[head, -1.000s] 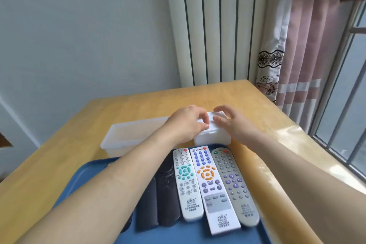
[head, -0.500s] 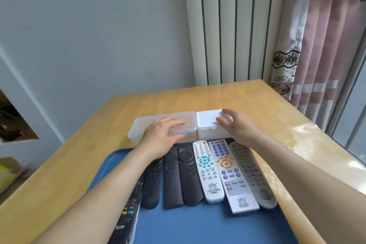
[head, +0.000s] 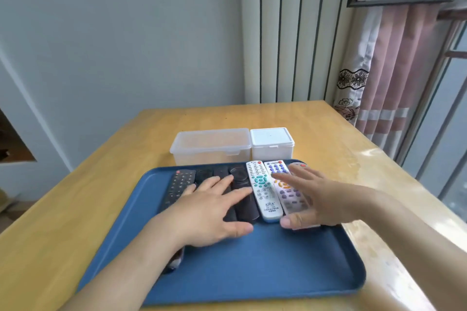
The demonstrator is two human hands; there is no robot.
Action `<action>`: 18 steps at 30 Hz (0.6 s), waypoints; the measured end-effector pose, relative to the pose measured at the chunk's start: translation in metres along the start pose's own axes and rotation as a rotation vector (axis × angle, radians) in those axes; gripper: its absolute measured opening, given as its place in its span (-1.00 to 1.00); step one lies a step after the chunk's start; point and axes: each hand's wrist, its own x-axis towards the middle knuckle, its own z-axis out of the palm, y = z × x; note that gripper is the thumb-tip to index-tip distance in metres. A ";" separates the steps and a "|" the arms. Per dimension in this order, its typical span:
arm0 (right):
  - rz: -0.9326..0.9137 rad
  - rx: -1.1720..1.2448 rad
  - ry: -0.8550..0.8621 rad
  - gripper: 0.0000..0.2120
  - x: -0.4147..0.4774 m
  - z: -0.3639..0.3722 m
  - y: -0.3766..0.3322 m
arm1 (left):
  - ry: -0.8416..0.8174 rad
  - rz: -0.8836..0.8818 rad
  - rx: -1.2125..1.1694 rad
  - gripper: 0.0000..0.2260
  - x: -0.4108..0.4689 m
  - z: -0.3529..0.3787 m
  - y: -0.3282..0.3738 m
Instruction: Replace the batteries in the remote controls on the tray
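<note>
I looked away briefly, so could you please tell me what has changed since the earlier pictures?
Both hands left the white box and clear box and drew back: the left hand now spreads over the black remotes, the right hand over the light remotes, neither holding anything. Both boxes and the tray stayed put.

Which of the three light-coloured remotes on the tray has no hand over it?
The white remote with the teal buttons, leftmost of the three. The right hand lies over the purple-buttoned remote and the grey remote beside it.
</note>
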 end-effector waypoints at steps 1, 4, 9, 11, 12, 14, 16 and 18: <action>-0.010 -0.057 -0.001 0.05 -0.006 0.008 -0.005 | -0.035 -0.012 0.052 -0.36 -0.008 0.005 0.001; 0.009 -0.134 0.111 0.08 -0.003 0.028 -0.013 | -0.026 0.002 0.059 -0.42 -0.011 0.016 -0.002; 0.018 -0.237 0.377 0.07 0.006 0.053 -0.030 | 0.054 0.040 0.032 -0.52 -0.016 0.021 -0.017; 0.025 -0.269 0.440 0.01 0.009 0.057 -0.032 | 0.064 0.037 0.023 -0.52 -0.018 0.021 -0.020; 0.027 -0.278 0.470 -0.02 0.010 0.059 -0.033 | 0.072 0.038 0.030 -0.52 -0.017 0.021 -0.021; 0.028 -0.292 0.488 -0.06 0.008 0.059 -0.033 | 0.071 0.029 0.025 -0.51 -0.017 0.022 -0.021; 0.023 -0.293 0.467 -0.01 0.006 0.060 -0.030 | 0.099 0.038 0.009 -0.49 -0.018 0.024 -0.022; 0.017 -0.208 0.434 0.06 0.000 0.053 -0.031 | 0.224 0.064 -0.121 -0.46 -0.021 0.020 -0.019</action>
